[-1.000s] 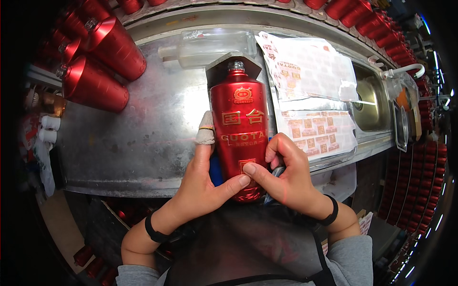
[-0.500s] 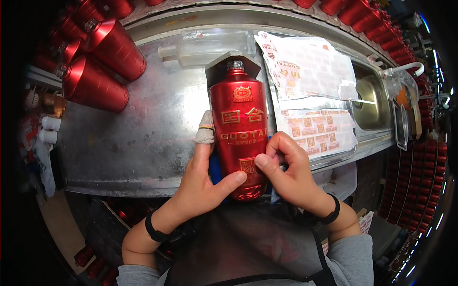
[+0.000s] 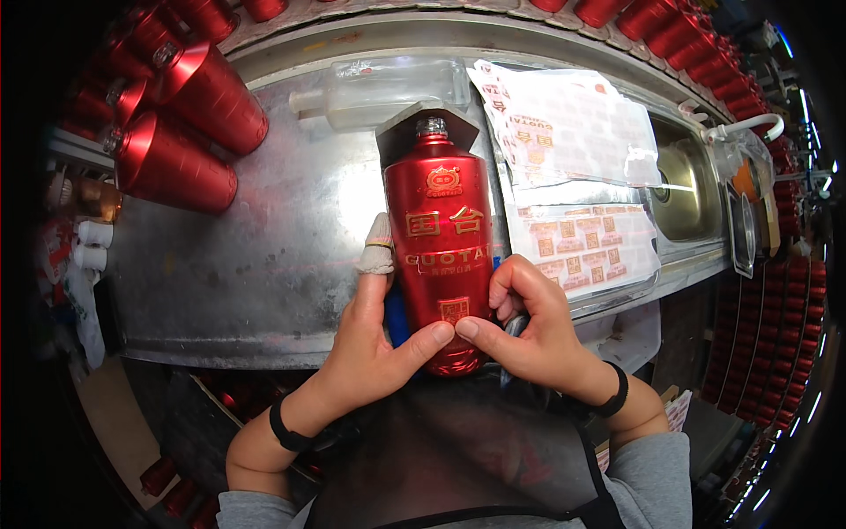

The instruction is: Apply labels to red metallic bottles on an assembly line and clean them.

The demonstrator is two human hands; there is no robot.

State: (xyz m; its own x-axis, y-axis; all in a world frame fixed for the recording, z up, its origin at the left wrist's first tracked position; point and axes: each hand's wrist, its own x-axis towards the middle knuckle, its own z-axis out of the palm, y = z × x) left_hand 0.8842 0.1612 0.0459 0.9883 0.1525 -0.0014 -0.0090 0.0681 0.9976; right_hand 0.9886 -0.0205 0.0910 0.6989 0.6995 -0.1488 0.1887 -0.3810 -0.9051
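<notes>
A red metallic bottle [image 3: 438,194] with gold raised lettering lies in front of me, its neck away from me in a dark angular holder [image 3: 397,141]. My left hand [image 3: 374,339] is closed around its left side, the thumb laid over the front near the base; a white finger cot [image 3: 376,251] covers the index finger. On the right side sits my right hand [image 3: 539,326], fingers curled, its thumb pressing beside the left thumb at the lower edge of a small square gold-and-red label [image 3: 454,309]. The bottle's underside and some fingertips are hidden.
Label sheets [image 3: 582,247] lie right of the bottle, before a sink [image 3: 692,194] with a white tap [image 3: 749,129]. A clear glass bottle [image 3: 397,93] lies behind the holder. Red bottles [image 3: 176,163] are at the left, with more along the far edge of the metal worktop [image 3: 238,282].
My right thumb has slid down and left over the label's lower part, meeting the left thumb. More of the label shows now. The bottle has shifted slightly toward me.
</notes>
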